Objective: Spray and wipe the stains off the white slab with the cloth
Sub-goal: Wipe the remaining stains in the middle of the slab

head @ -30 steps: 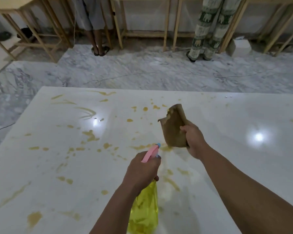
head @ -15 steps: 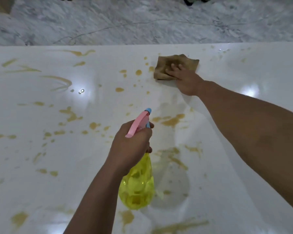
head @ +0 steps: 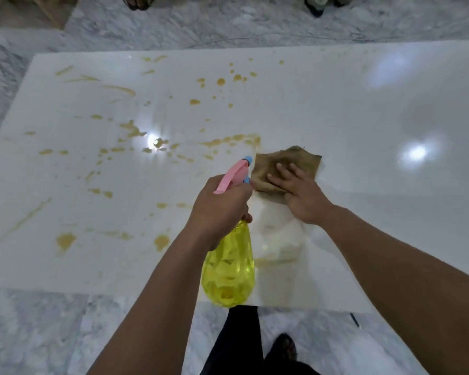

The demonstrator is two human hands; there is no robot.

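Cloth (head: 279,169) dragged nearer under right hand (head: 301,197); no readable labels.

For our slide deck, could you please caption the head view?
Right hand presses brown cloth onto stained white slab; left hand holds yellow spray bottle.

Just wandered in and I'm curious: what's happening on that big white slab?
A person is cleaning it. Their right hand presses a brown cloth flat on the glossy white slab, while the left hand grips a yellow spray bottle with a pink trigger. Many yellow-brown stains remain, mostly to the left of the cloth.
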